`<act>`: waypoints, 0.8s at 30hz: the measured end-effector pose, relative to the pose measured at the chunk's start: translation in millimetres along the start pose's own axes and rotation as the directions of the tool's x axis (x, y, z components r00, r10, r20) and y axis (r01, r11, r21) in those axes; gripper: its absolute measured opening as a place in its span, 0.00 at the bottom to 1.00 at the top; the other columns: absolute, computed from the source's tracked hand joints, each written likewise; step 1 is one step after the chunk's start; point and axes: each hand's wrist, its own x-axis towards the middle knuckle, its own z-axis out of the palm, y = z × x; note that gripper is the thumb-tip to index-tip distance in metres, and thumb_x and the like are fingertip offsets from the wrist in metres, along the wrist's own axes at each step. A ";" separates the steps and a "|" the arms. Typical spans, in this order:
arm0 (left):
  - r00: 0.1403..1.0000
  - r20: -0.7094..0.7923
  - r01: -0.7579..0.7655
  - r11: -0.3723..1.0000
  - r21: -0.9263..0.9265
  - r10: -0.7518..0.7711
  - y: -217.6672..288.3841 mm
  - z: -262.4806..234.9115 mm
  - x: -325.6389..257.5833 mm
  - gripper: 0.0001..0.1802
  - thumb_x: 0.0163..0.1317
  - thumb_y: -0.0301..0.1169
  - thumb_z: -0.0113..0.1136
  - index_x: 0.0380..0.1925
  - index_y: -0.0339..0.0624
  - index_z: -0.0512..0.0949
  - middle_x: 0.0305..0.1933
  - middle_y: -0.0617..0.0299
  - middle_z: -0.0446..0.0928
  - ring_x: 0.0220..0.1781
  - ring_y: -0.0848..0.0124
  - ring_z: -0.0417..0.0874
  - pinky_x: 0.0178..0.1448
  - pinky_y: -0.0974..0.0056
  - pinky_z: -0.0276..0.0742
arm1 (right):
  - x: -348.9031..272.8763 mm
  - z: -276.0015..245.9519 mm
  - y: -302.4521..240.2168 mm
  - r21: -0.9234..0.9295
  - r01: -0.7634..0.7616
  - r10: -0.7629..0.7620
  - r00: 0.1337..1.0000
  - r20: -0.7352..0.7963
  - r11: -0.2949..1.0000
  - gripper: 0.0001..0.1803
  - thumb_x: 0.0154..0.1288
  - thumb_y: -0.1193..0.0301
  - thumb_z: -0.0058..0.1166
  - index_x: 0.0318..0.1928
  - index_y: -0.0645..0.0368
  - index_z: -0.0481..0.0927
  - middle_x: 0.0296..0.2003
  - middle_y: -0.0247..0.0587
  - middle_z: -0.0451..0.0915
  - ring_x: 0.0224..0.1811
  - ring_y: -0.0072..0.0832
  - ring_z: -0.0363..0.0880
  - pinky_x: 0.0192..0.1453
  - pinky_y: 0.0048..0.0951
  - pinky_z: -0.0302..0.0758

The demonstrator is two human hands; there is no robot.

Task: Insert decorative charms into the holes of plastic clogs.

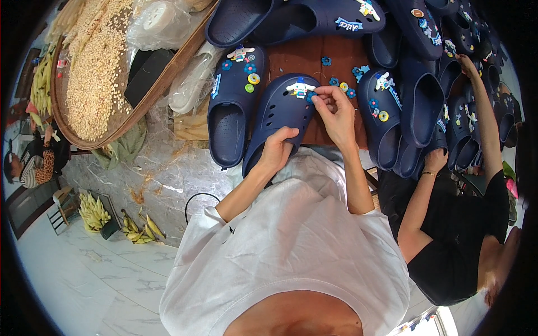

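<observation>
Navy clog [280,109] with round holes in its toe rests in front of me at a slant. My left hand [277,150] grips it at the foot opening, thumb on top and the other fingers inside or behind, partly hidden. A white cartoon charm [300,89] sits on the toe. Beside it, my right hand [339,116] pinches a small blue flower charm [310,97] against the clog's right edge. How far the charm is in a hole cannot be seen. To the left lies a decorated navy clog [235,92] with several charms.
Loose flower charms [343,87] lie on the brown surface [302,53]. More navy clogs [384,115] crowd the right side, where a co-worker's hands [435,161] reach among them. A round tray [126,131] of pale kernels stands left, near a plastic-wrapped white shoe [193,81].
</observation>
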 end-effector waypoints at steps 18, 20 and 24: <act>0.998 0.054 -0.033 0.981 0.190 0.023 -12.6 -16.6 -15.1 0.02 0.59 0.24 0.60 0.31 0.38 0.81 0.38 0.64 0.79 0.44 0.75 0.76 0.53 0.67 0.69 | 17.3 -11.4 -1.4 0.057 -0.225 0.192 0.917 0.349 0.973 0.26 0.70 0.76 0.56 0.65 0.65 0.67 0.57 0.48 0.75 0.63 0.33 0.74 0.67 0.32 0.72; 0.997 0.072 -0.032 0.983 0.180 0.019 -6.5 -3.9 -21.7 0.03 0.59 0.24 0.60 0.32 0.37 0.81 0.38 0.64 0.79 0.44 0.75 0.76 0.53 0.67 0.68 | 18.2 -13.2 -2.9 0.040 -0.206 0.179 0.918 0.355 0.978 0.26 0.70 0.76 0.56 0.66 0.65 0.66 0.57 0.48 0.76 0.62 0.32 0.74 0.67 0.32 0.72; 0.986 0.167 -0.006 0.989 0.149 -0.019 -7.2 -23.5 -9.4 0.03 0.59 0.25 0.60 0.32 0.38 0.81 0.37 0.64 0.79 0.44 0.74 0.76 0.52 0.67 0.68 | 20.7 -11.9 5.0 0.046 -0.229 0.197 0.912 0.359 0.972 0.29 0.69 0.70 0.59 0.66 0.66 0.65 0.57 0.54 0.76 0.60 0.37 0.77 0.63 0.35 0.75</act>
